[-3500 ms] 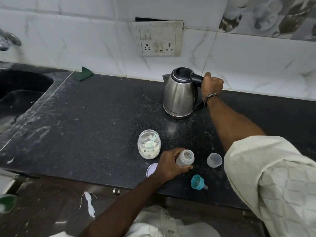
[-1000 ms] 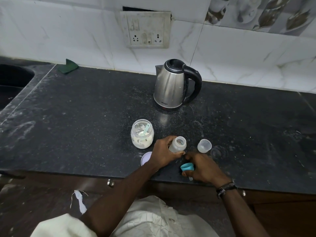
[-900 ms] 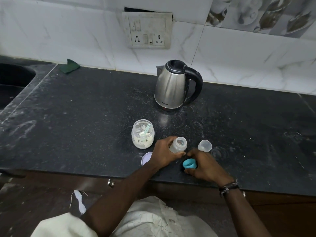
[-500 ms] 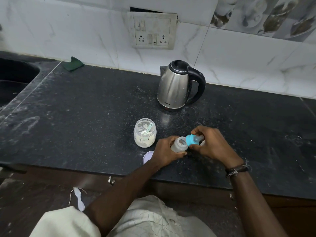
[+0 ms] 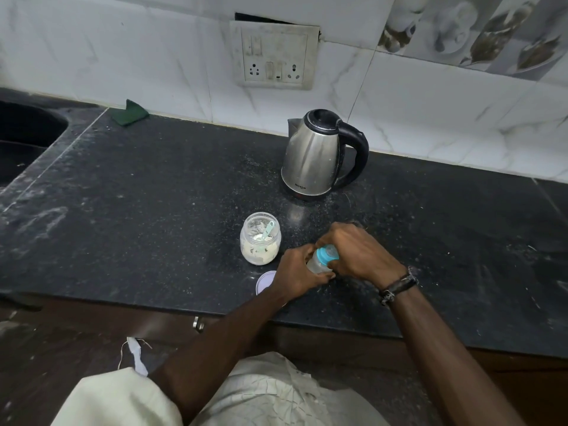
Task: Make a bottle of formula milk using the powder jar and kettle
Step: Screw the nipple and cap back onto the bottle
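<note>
Bottle [image 5: 316, 264]: upright on desk [image 5: 153, 210], just right of jar [image 5: 260, 238]. My left hand [image 5: 296, 272] grips its body; right hand [image 5: 356, 252], nearer the top, has fingers curled round the teal cap [image 5: 326, 254], seemingly seated.

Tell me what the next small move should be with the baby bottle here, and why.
Probably keep turning the blue teat ring until it seats tight. The right hand grips it atop the small clear baby bottle, which the left hand holds on the black stone counter. Whether the ring is fully threaded can't be seen, so tightening comes before any shaking.
</note>
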The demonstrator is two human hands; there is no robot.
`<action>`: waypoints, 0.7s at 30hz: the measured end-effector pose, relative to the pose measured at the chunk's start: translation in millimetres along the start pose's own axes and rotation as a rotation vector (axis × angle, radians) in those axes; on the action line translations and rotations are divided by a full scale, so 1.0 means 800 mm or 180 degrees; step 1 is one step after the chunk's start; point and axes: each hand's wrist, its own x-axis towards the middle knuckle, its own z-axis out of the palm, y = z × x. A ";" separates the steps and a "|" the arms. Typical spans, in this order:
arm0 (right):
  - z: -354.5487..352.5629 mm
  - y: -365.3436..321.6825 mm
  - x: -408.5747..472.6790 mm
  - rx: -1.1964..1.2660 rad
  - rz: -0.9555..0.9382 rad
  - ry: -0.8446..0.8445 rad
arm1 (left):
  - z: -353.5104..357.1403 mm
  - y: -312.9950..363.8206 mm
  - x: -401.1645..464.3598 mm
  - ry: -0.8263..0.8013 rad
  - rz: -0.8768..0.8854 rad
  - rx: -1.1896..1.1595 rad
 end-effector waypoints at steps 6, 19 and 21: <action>0.001 -0.003 0.006 -0.0012 -0.0025 -0.0013 | -0.001 0.002 0.001 0.0014 0.0044 0.0065; 0.011 -0.019 0.010 -0.0391 0.0876 0.0600 | 0.001 0.003 -0.001 0.0047 0.0044 -0.0031; 0.012 -0.023 0.007 -0.0465 0.1100 0.0682 | 0.000 0.002 -0.001 0.0040 0.0030 -0.0036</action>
